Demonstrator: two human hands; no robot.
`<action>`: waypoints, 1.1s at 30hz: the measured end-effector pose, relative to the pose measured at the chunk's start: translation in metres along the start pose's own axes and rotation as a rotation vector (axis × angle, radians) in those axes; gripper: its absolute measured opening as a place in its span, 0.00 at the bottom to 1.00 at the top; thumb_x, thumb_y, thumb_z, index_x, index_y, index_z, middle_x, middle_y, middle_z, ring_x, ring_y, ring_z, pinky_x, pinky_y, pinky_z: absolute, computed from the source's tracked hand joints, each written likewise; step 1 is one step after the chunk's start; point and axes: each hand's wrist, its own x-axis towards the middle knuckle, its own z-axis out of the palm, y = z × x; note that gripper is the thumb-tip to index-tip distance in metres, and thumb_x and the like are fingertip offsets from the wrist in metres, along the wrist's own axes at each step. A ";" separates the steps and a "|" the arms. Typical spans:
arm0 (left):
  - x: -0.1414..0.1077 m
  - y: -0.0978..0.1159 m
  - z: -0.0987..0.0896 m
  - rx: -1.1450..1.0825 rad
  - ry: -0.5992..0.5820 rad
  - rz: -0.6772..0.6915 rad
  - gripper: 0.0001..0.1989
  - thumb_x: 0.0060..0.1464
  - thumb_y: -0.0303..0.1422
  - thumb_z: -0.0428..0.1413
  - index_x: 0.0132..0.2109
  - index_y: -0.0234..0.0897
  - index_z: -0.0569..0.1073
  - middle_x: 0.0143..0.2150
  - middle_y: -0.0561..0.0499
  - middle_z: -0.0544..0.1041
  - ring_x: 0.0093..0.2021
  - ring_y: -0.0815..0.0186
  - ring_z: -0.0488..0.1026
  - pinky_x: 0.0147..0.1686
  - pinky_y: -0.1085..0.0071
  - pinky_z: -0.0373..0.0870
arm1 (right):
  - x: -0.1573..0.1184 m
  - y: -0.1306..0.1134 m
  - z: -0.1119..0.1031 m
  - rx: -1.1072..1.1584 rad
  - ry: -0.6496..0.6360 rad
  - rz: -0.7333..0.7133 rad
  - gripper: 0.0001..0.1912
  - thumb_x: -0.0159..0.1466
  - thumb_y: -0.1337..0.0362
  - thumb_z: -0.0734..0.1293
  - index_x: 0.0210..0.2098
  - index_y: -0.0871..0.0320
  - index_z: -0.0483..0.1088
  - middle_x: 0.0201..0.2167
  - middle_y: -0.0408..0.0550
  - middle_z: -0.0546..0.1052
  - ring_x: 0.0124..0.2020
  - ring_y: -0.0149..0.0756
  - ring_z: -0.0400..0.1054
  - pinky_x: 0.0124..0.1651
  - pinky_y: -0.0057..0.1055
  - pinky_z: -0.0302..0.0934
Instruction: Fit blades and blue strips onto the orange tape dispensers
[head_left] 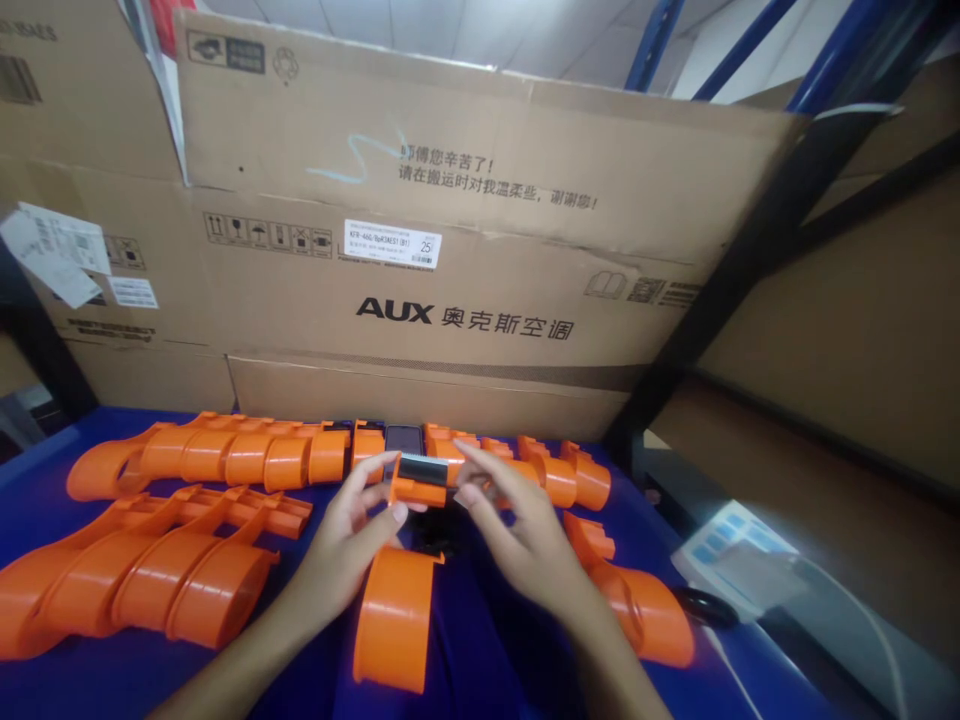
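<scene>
At the orange tape dispenser (420, 490), the left hand (367, 515) pinches its left end; the right hand (510, 505), fingers parted, is beside its right end, contact unclear. Below it lies 1 orange ring (395, 620).

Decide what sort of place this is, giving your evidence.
Probably a workshop or warehouse packing bench: a large AUX air-conditioner carton stands behind, blue metal racking rises above, and rows of matching orange plastic parts line the blue surface.

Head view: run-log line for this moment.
left hand: holding black-striped orange piece; right hand: near its right end, contact unclear; below: orange cylinder, join hidden; around: orange rings, blue surface
</scene>
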 end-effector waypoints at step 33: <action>-0.001 0.002 0.003 0.193 0.056 0.047 0.19 0.58 0.40 0.63 0.53 0.38 0.72 0.37 0.52 0.79 0.19 0.72 0.73 0.19 0.75 0.71 | -0.003 0.004 -0.005 0.003 0.032 0.167 0.04 0.71 0.61 0.62 0.42 0.52 0.61 0.21 0.36 0.70 0.22 0.33 0.64 0.28 0.28 0.58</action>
